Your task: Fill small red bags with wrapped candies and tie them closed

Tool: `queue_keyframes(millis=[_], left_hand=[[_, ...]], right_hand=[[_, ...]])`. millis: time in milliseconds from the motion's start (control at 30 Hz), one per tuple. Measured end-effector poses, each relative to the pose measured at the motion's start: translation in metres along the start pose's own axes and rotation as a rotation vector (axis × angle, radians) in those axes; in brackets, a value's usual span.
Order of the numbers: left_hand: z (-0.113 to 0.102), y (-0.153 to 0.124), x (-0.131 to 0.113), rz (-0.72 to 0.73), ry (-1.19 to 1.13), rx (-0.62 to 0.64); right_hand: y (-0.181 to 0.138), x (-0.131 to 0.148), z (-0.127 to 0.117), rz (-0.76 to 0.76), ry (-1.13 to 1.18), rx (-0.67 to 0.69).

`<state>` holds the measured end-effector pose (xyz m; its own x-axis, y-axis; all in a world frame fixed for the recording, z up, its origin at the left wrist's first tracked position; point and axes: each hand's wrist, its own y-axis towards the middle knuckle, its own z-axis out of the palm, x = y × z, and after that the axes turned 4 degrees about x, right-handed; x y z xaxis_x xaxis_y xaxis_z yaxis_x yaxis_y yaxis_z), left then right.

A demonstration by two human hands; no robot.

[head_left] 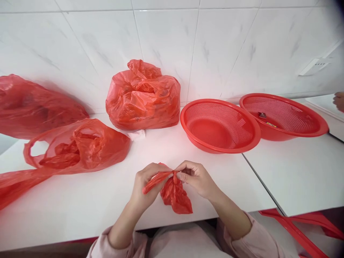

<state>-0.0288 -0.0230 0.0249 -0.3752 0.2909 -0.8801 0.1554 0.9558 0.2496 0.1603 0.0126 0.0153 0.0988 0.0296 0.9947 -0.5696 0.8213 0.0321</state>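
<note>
Between my hands is a small red plastic bag (176,197), twisted narrow at its neck, its crumpled body hanging down just above or on the white table. My left hand (149,182) is closed on the twisted upper end, and a strip of the film lies across the fingers. My right hand (195,177) pinches the neck at a knot-like lump, thumb and forefinger pressed together. Both hands meet fingertip to fingertip there. What the bag contains, if anything, I cannot make out.
Behind stand a full red bag (145,100), an open red bag (88,147) and another bag (34,107). A red basket (220,125) and a second basket (290,114) holding small items stand right. A person's hand (339,101) shows at the far right. The table (215,208) has a seam.
</note>
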Motion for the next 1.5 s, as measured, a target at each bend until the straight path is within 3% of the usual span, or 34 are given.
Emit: queue_keyframes(millis=[67, 167, 333, 433, 567, 633, 900, 1000, 1067, 1167, 1367, 1500], left_hand=[[-0.005, -0.002, -0.004, -0.048, -0.063, -0.003], [-0.013, -0.004, -0.008, -0.091, -0.105, -0.118], [-0.025, -0.002, -0.01, -0.191, -0.112, -0.277], [-0.026, 0.002, -0.012, -0.204, -0.131, -0.228], [-0.021, 0.007, -0.019, -0.159, -0.177, -0.021], [-0.02, 0.009, -0.023, -0.149, -0.183, -0.014], [-0.023, 0.011, -0.034, -0.019, -0.05, -0.226], [-0.025, 0.01, -0.032, -0.02, -0.119, -0.316], [-0.031, 0.009, -0.032, 0.009, -0.245, -0.45], [-0.047, 0.001, -0.039, 0.085, -0.416, -0.574], [-0.069, -0.038, -0.052, 0.069, -0.478, -0.574], [-0.069, -0.058, -0.052, -0.036, -0.552, -0.679]], right_hand=[[-0.002, 0.001, 0.005, -0.053, -0.167, -0.032], [-0.004, -0.001, 0.011, -0.132, -0.426, -0.075], [-0.007, -0.005, 0.003, -0.118, -0.554, -0.055], [-0.006, 0.003, -0.005, -0.099, -0.534, -0.041], [0.003, 0.007, 0.001, -0.264, -0.464, -0.008], [0.01, 0.004, 0.011, -0.325, -0.471, 0.005], [0.02, 0.005, 0.03, -0.35, -0.62, -0.035], [0.018, 0.007, 0.033, -0.314, -0.641, -0.022], [0.015, 0.005, 0.039, -0.291, -0.644, -0.006], [0.008, 0.0, 0.052, -0.249, -0.562, 0.084], [-0.002, -0.004, 0.068, -0.249, -0.423, 0.33], [-0.004, -0.006, 0.075, 0.011, -0.429, 0.541]])
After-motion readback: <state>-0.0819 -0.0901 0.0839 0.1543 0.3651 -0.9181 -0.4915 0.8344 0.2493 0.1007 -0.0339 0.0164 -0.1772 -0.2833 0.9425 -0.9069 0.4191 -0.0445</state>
